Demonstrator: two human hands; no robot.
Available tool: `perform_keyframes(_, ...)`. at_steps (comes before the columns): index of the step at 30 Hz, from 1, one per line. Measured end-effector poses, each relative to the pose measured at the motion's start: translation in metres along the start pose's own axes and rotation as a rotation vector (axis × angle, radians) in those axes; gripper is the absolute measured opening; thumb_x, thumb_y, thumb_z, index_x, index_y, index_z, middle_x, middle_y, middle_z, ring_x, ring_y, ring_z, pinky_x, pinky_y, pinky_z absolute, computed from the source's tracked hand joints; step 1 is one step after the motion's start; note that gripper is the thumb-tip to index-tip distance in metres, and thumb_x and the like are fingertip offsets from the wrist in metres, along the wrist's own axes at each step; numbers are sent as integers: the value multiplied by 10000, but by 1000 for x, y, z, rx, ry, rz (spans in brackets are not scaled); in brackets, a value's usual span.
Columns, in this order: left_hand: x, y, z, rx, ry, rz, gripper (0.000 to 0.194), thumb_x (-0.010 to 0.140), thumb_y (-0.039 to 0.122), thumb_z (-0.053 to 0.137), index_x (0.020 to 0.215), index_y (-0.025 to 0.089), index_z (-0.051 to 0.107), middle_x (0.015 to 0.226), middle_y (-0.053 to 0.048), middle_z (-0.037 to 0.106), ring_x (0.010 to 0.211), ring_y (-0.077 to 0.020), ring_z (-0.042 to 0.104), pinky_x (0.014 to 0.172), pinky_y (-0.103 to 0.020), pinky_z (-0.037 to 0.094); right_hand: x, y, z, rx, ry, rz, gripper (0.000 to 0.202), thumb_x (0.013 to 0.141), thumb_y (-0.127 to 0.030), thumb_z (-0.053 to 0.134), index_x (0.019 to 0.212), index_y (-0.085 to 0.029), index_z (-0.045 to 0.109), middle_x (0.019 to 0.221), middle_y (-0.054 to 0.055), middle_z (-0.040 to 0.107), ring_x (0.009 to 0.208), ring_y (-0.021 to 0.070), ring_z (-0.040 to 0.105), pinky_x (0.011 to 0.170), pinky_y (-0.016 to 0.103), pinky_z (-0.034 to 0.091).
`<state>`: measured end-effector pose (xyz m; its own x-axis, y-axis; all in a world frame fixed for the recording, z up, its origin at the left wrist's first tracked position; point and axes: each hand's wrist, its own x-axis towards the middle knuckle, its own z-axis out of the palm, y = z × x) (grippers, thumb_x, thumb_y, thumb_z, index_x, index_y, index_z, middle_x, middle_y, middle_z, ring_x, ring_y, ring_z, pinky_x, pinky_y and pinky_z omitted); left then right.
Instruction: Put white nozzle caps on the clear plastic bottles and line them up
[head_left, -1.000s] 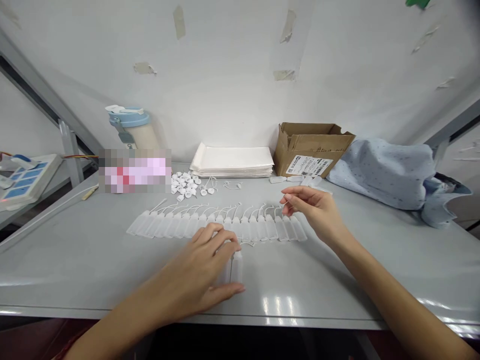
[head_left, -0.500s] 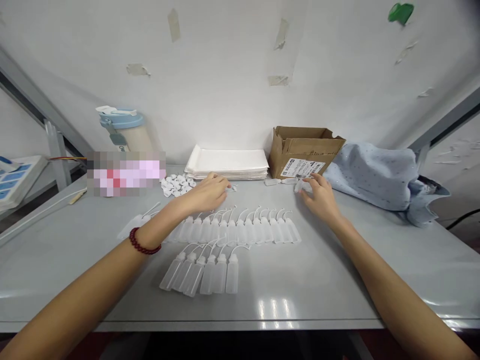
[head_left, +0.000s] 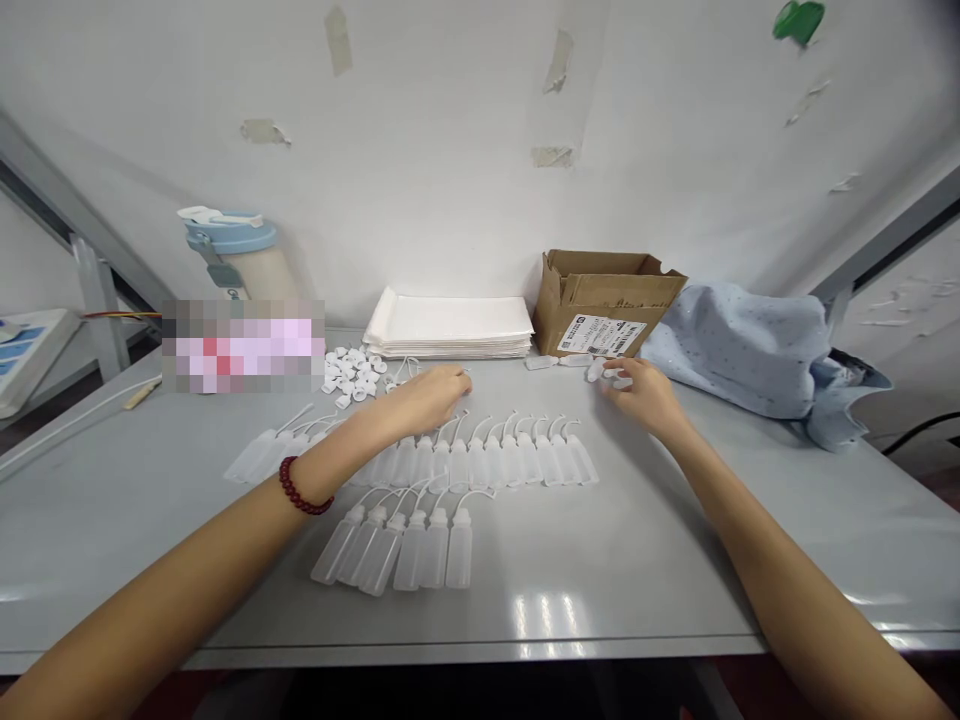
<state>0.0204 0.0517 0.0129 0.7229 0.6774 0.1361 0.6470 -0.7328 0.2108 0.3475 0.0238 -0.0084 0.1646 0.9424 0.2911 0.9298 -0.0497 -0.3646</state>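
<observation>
My left hand (head_left: 435, 395) is over the grey table in front of the stack of white envelopes (head_left: 450, 325), its fingers bent together; what they hold, if anything, is hidden. By the box, my right hand (head_left: 641, 388) has its fingers closed around a small clear bottle (head_left: 616, 380). A few more clear bottles (head_left: 541, 362) lie just left of it. Across the middle runs a row of bottles with thin curved tubes (head_left: 514, 460), partly behind my left forearm. Nearer the front edge lies a group of similar bottles (head_left: 411, 550). White caps (head_left: 351, 375) are heaped left of my left hand.
An open cardboard box (head_left: 600, 300) stands at the back, with a light blue cloth (head_left: 742, 345) to its right. A drinking bottle (head_left: 247, 255) and a blurred pink item (head_left: 255, 350) sit at the back left. The table's front edge (head_left: 480, 652) runs below.
My left hand has moved slightly right, uncovering white tubes beside the caps. My right hand has drawn slightly toward me. The view has shifted a little.
</observation>
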Motion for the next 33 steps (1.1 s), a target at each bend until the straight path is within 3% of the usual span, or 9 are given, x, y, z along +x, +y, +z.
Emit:
perform_keyframes(4, -4, 0, 2, 17, 82, 12, 283, 795, 22, 407, 905, 123, 647, 891, -111, 638, 809, -214, 611, 715, -319, 471, 2, 3, -10, -20, -14, 33, 445, 616, -81, 500, 1020, -125, 682, 1004, 128, 673, 819, 239, 656, 688, 314, 502)
perform_keyframes(8, -11, 5, -8, 48, 208, 14, 325, 807, -19, 351, 932, 102, 625, 965, -134, 620, 893, -230, 587, 744, -350, 483, 3, 10, -13, -71, 2, 66, 420, 572, -66, 482, 919, -147, 703, 1018, 124, 687, 922, 288, 644, 757, 350, 493)
perform_keyframes(11, -17, 13, -19, 37, 409, 7, 294, 881, 35, 343, 966, 111, 614, 981, -119, 620, 949, -216, 569, 820, -367, 477, 3, 17, -12, -98, 3, 94, 414, 568, -71, 500, 924, -135, 703, 991, 147, 708, 939, 331, 648, 757, 384, 490)
perform_keyframes(14, -24, 23, -28, -108, 666, -19, 207, 911, 136, 437, 920, 139, 644, 911, -73, 647, 840, -169, 598, 768, -315, 495, 2, 19, -9, -96, 2, 106, 397, 582, -76, 509, 923, -150, 699, 947, 137, 732, 928, 339, 658, 742, 390, 492)
perform_keyframes(16, -30, 29, -32, -287, 716, -79, 161, 888, 184, 517, 877, 154, 674, 875, -49, 668, 796, -154, 611, 736, -289, 507, 0, 17, -10, -83, 6, 103, 379, 587, -72, 511, 902, -171, 698, 930, 122, 739, 922, 336, 660, 742, 392, 491)
perform_keyframes(21, -39, 44, -34, -769, 609, -321, 112, 795, 237, 650, 834, 151, 710, 816, -29, 690, 703, -139, 629, 678, -276, 532, -7, -6, -21, 8, 25, 50, 279, 626, -84, 557, 859, -153, 694, 886, 135, 735, 894, 342, 664, 778, 431, 487)
perform_keyframes(26, -43, 61, -27, -1127, 388, -425, 137, 773, 273, 688, 853, 169, 728, 665, 1, 667, 684, -138, 631, 719, -301, 535, -32, -53, -27, 182, 2, -107, 226, 765, -271, 615, 975, -198, 659, 999, 70, 717, 830, 238, 680, 746, 359, 533)
perform_keyframes(30, -44, 69, -18, -1397, 231, -430, 111, 774, 251, 695, 841, 171, 732, 670, 4, 654, 703, -120, 616, 808, -322, 524, -63, -91, -23, 375, 9, -425, 172, 834, -290, 610, 993, -232, 640, 979, 52, 722, 906, 243, 665, 808, 388, 516)
perform_keyframes(33, -45, 68, -12, -1597, 139, -461, 95, 763, 226, 709, 821, 156, 737, 707, -7, 661, 738, -114, 622, 860, -321, 511, -81, -110, -21, 386, 19, -563, 182, 857, -230, 605, 1037, -253, 615, 962, 48, 727, 881, 235, 677, 799, 387, 511)
